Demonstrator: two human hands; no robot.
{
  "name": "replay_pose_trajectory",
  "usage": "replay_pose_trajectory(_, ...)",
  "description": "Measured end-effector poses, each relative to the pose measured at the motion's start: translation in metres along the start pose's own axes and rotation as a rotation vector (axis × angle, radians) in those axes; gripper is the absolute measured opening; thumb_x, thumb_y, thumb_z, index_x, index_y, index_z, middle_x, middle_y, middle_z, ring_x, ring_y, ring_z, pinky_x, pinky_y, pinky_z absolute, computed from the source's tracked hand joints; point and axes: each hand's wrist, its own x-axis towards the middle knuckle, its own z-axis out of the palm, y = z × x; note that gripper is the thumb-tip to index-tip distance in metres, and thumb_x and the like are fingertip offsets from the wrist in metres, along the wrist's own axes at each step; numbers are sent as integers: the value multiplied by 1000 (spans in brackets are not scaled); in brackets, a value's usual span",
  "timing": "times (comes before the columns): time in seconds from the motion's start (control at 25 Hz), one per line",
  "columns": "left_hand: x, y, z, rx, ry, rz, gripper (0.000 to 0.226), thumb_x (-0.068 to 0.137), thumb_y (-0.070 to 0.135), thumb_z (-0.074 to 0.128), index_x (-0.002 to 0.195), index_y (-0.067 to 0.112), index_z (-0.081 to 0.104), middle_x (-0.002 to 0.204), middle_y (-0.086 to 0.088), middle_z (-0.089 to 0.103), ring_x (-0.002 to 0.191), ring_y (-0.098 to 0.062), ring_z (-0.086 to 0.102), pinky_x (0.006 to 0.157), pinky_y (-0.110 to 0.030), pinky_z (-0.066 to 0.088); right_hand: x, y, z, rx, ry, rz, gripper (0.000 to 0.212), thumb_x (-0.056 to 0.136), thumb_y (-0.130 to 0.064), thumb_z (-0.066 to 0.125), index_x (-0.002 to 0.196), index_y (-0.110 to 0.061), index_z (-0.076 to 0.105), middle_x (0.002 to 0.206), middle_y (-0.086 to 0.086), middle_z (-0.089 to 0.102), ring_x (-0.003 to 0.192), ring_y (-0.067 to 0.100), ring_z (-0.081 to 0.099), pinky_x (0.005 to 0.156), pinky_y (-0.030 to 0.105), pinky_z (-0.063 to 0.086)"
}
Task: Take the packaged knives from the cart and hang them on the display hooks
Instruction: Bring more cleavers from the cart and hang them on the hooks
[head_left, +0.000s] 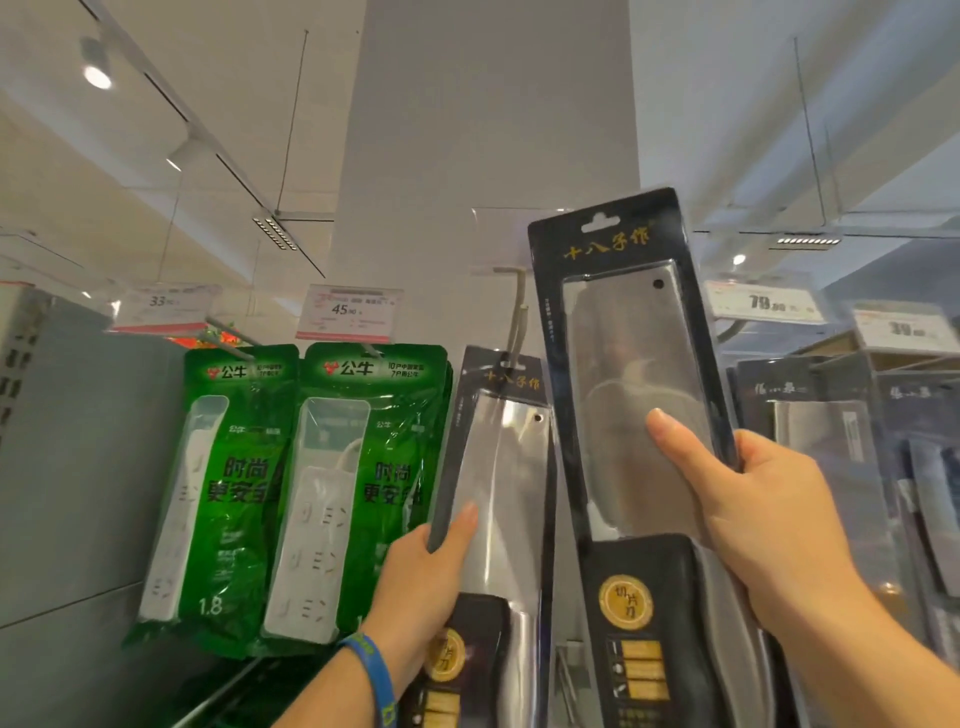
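Observation:
My right hand (748, 499) grips a packaged cleaver (623, 332) in a black card with gold lettering, raised upright in front of the white pillar; its hang slot at the top sits above and right of the metal display hook (514, 291). A second packaged cleaver (498, 467) of the same kind hangs on that hook, and my left hand (426, 571) holds its lower left edge, thumb on the clear front. The cart is out of view.
Two green power-strip packs (234, 493) (353, 488) hang on hooks to the left under price tags (348, 312). More packaged knives (815, 457) hang at the right under price tags (763, 301). A grey panel (78, 467) stands far left.

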Motion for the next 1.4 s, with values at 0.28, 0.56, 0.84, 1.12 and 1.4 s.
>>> replay_pose_trajectory(0.28, 39, -16, 38, 370, 4, -262, 74, 97, 60, 43, 142, 1, 42, 135, -15, 56, 121, -31, 56, 96, -32, 47, -11, -1, -6, -27, 12, 80, 76, 68, -79, 67, 56, -9, 39, 45, -5, 35, 43, 10, 30, 48, 31, 33)
replay_pose_trajectory(0.56, 20, 122, 1, 250, 139, 516, 70, 94, 45, 60, 153, 25, 29, 151, 7, 41, 130, -9, 46, 105, -29, 38, -19, 0, -7, 29, -43, 162, 82, 69, -77, 69, 64, 3, 52, 55, 12, 60, 52, 26, 57, 52, 48, 49)
replay_pose_trajectory(0.84, 49, 273, -22, 366, -89, 542, 46, 88, 30, 74, 130, 16, 60, 112, 0, 66, 98, -12, 63, 76, -18, 55, -24, 2, -2, 112, -149, 279, 94, 65, -80, 71, 93, 9, 66, 87, 28, 69, 84, 46, 66, 78, 59, 58)
replay_pose_trajectory(1.12, 63, 248, -14, 422, -122, 627, 16, 93, 36, 67, 90, 20, 68, 87, -2, 66, 68, -9, 54, 60, -18, 45, -50, -1, 17, 72, -194, 292, 81, 51, -84, 67, 69, -5, 68, 57, 10, 65, 51, 10, 51, 62, 40, 53)
replay_pose_trajectory(1.4, 63, 238, -16, 381, -81, 661, 18, 92, 37, 68, 87, 19, 66, 72, 7, 62, 55, 2, 54, 53, -11, 41, -75, -16, 52, 52, -244, 321, 72, 64, -78, 70, 57, -13, 40, 47, -1, 40, 46, 9, 35, 47, 22, 34)
